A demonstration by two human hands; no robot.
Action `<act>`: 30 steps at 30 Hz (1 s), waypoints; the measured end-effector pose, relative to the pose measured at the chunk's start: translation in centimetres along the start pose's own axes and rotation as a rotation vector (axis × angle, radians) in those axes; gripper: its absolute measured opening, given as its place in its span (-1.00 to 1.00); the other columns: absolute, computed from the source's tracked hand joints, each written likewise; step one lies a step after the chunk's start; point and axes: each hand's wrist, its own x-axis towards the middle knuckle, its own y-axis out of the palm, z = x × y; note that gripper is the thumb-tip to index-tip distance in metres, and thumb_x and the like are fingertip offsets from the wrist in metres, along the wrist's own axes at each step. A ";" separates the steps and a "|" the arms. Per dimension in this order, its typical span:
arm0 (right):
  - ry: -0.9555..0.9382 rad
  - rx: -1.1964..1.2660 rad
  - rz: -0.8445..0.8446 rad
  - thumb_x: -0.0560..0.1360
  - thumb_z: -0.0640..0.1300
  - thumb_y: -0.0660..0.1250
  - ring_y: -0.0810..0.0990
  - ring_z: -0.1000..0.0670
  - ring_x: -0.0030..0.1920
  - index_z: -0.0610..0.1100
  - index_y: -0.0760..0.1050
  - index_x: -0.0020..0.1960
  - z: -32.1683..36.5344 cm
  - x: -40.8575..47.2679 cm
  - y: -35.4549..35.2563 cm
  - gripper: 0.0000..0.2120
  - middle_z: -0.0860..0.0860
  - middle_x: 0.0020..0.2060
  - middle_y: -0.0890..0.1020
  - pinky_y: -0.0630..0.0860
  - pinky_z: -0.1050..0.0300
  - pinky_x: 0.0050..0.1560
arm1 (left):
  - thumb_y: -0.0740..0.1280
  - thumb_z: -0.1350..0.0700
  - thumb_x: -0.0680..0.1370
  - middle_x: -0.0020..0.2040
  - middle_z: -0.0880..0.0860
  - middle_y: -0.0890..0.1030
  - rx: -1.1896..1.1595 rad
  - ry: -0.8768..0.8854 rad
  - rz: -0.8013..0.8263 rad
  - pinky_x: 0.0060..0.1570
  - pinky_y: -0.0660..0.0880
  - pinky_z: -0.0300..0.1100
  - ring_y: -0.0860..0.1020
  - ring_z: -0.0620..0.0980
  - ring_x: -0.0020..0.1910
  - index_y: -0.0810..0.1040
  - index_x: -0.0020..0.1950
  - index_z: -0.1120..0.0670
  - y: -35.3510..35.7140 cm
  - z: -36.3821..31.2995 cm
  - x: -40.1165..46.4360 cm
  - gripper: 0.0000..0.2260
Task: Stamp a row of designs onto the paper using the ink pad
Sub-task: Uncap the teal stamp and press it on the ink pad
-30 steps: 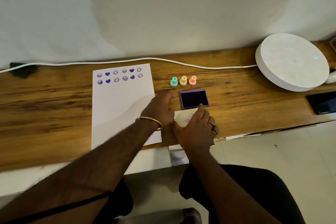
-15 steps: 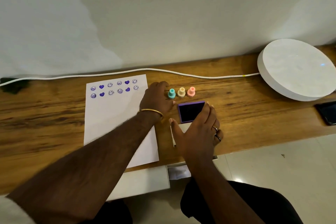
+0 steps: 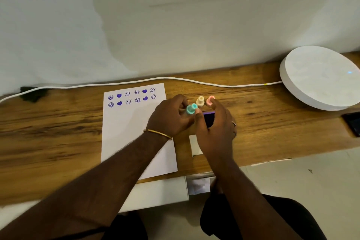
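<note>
A white sheet of paper (image 3: pixel 126 132) lies on the wooden desk (image 3: pixel 48 126), with two rows of purple smileys and hearts along its top edge. My left hand (image 3: pixel 171 119) grips the teal stamp (image 3: pixel 191 108), lifted and tilted just left of the ink pad. The purple ink pad (image 3: pixel 209 118) lies open, half hidden under my right hand (image 3: pixel 216 128), whose spread fingers rest over it. A cream stamp (image 3: pixel 200 101) and a pink stamp (image 3: pixel 210 100) stand upright behind the pad. The pad's white lid (image 3: pixel 193 145) lies below my right hand.
A white cable (image 3: pixel 214 84) runs along the back of the desk to a round white disc-shaped device (image 3: pixel 319 78) at the right. A dark phone (image 3: pixel 353 122) lies at the right edge. A white drawer front (image 3: pixel 155 193) sits under the desk's near edge.
My left hand has reached the stamps and picked up the teal one, lifting it from its place in the row. My right hand slid forward from the lid onto the ink pad.
</note>
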 end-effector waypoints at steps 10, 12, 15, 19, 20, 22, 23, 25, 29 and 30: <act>0.026 0.557 0.253 0.50 -0.05 0.41 0.66 0.16 -0.06 0.06 0.58 0.07 1.3 0.3 -0.8 -0.85 0.13 -0.08 0.69 0.60 0.31 -0.17 | 0.50 0.01 0.40 -0.08 -0.02 0.65 -0.069 0.096 -0.084 -0.19 0.60 -0.23 0.61 -0.03 -0.16 0.56 0.05 0.04 -2.9 -1.2 -3.3 -0.71; 0.115 0.670 0.313 0.51 -0.07 0.39 0.69 0.09 -0.05 -0.02 0.61 0.09 1.4 0.4 -0.9 -0.84 0.06 -0.08 0.71 0.62 0.21 -0.15 | 0.51 0.04 0.40 -0.06 -0.09 0.62 -0.164 0.095 -0.096 -0.23 0.55 -0.40 0.62 -0.07 -0.14 0.58 0.06 0.02 -3.1 -1.1 -3.4 -0.72; 0.248 0.808 0.401 0.52 -0.06 0.37 0.70 -0.01 -0.01 -0.04 0.61 0.11 1.3 0.7 -1.0 -0.82 0.01 -0.07 0.72 0.61 0.15 -0.12 | 0.53 0.00 0.39 0.00 -0.15 0.61 -0.268 0.068 -0.104 -0.19 0.53 -0.43 0.62 -0.13 -0.09 0.59 0.10 -0.05 -3.0 -0.9 -3.6 -0.69; 0.342 0.911 0.425 0.52 -0.06 0.36 0.68 -0.06 0.05 -0.11 0.58 0.20 1.2 0.9 -0.8 -0.72 -0.04 0.02 0.70 0.63 0.04 0.00 | 0.53 0.00 0.39 -0.09 -0.28 0.62 -0.396 0.025 -0.124 -0.17 0.53 -0.43 0.62 -0.25 -0.07 0.61 0.07 -0.12 -2.5 -0.8 -3.8 -0.72; 0.363 0.941 0.423 0.52 -0.08 0.36 0.68 -0.07 0.06 -0.14 0.58 0.21 1.2 1.0 -0.8 -0.71 -0.06 0.03 0.70 0.62 0.00 0.04 | 0.53 0.01 0.39 -0.10 -0.29 0.62 -0.423 0.019 -0.128 -0.15 0.52 -0.44 0.62 -0.26 -0.07 0.61 0.06 -0.12 -2.4 -0.8 -3.7 -0.73; 0.398 0.998 0.417 0.52 -0.12 0.36 0.67 -0.08 0.08 -0.17 0.58 0.20 1.2 1.2 -0.7 -0.72 -0.09 0.05 0.69 0.60 -0.02 0.08 | 0.54 0.04 0.38 -0.09 -0.23 0.65 -0.470 -0.004 -0.136 -0.11 0.55 -0.39 0.64 -0.22 -0.07 0.63 0.05 -0.10 -2.3 -0.7 -3.5 -0.73; 0.413 1.027 0.415 0.52 -0.13 0.36 0.67 -0.08 0.09 -0.19 0.59 0.18 1.2 1.2 -0.6 -0.73 -0.10 0.05 0.68 0.60 -0.01 0.08 | 0.54 0.05 0.37 -0.09 -0.20 0.66 -0.486 -0.012 -0.138 -0.09 0.56 -0.36 0.64 -0.20 -0.07 0.64 0.05 -0.09 -2.3 -0.6 -3.3 -0.73; 0.442 1.086 0.417 0.52 -0.15 0.36 0.66 -0.09 0.10 -0.20 0.60 0.17 1.1 1.4 -0.5 -0.75 -0.12 0.05 0.69 0.59 0.03 0.07 | 0.55 0.07 0.36 -0.09 -0.17 0.67 -0.503 -0.017 -0.132 -0.08 0.57 -0.36 0.65 -0.18 -0.07 0.64 0.05 -0.08 -2.4 -0.7 -3.1 -0.72; 0.519 1.189 0.426 0.54 -0.16 0.34 0.68 -0.09 0.07 -0.22 0.59 0.21 0.9 1.7 -0.7 -0.73 -0.14 0.05 0.69 0.60 0.10 -0.01 | 0.55 0.13 0.36 -0.06 -0.13 0.68 -0.542 -0.016 -0.092 -0.04 0.57 -0.32 0.65 -0.15 -0.04 0.65 0.07 -0.04 -2.5 -1.0 -2.9 -0.70; 0.541 1.223 0.426 0.55 -0.16 0.34 0.69 -0.08 0.04 -0.24 0.58 0.20 0.9 1.8 -0.8 -0.73 -0.16 0.04 0.70 0.61 0.13 -0.06 | 0.55 0.15 0.36 -0.04 -0.10 0.69 -0.560 -0.025 -0.081 -0.02 0.58 -0.28 0.66 -0.14 -0.03 0.66 0.08 -0.01 -2.5 -0.9 -2.9 -0.69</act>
